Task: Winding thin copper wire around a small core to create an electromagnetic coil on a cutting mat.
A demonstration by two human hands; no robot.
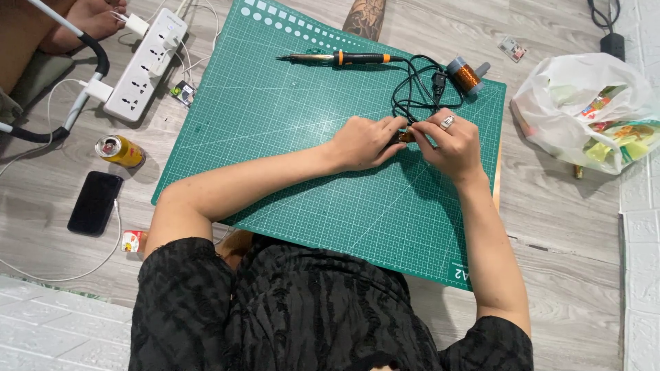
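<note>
A small brownish part (405, 137) is pinched between the fingertips of the left hand (364, 142) and right hand (448, 143), over the green cutting mat (289, 124) beside the black cord (416, 89). It is judged light, rigid and fiddly, mostly hidden; best gripped at its ends

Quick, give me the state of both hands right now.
Left hand: fingers closed, pinching a small copper-coloured part.
Right hand: fingers closed on the same part, ring on one finger.
</note>
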